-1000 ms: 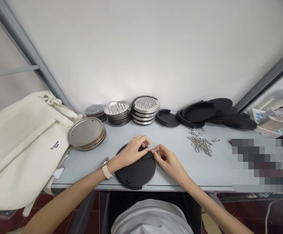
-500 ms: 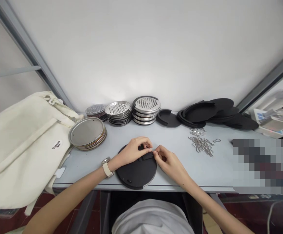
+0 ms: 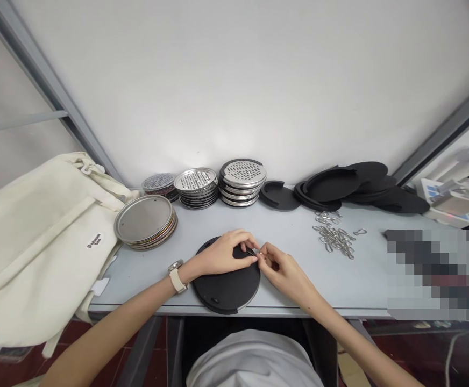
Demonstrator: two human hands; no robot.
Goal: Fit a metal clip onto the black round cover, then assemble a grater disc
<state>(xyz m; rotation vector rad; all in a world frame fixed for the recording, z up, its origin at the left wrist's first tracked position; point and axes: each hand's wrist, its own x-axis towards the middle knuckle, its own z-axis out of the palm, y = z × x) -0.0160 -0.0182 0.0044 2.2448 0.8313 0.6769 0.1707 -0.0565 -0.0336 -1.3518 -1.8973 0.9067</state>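
In front of me, near the table's front edge, lies a round black disc (image 3: 228,287) with a raised rim part and small slots. My left hand (image 3: 228,252) rests over its upper half, thumb and fingers closed on a small dark piece (image 3: 251,251). My right hand (image 3: 285,269) is at the disc's right edge, its thumb and forefinger pinched together against the left fingertips. A small shiny metal piece (image 3: 263,256) shows in that pinch; its full shape is hidden by the fingers.
Several small metal snap clips (image 3: 335,239) lie in a pile to the right. Along the wall stand stacked perforated grater discs (image 3: 244,173), grater discs (image 3: 196,180) and black discs (image 3: 331,185). Plain metal discs (image 3: 143,217) and a cream bag (image 3: 49,236) are on the left.
The small dark piece has been lifted from flat on the disc and tilted between the left fingers. Both hands stay close together, the right shifting slightly.
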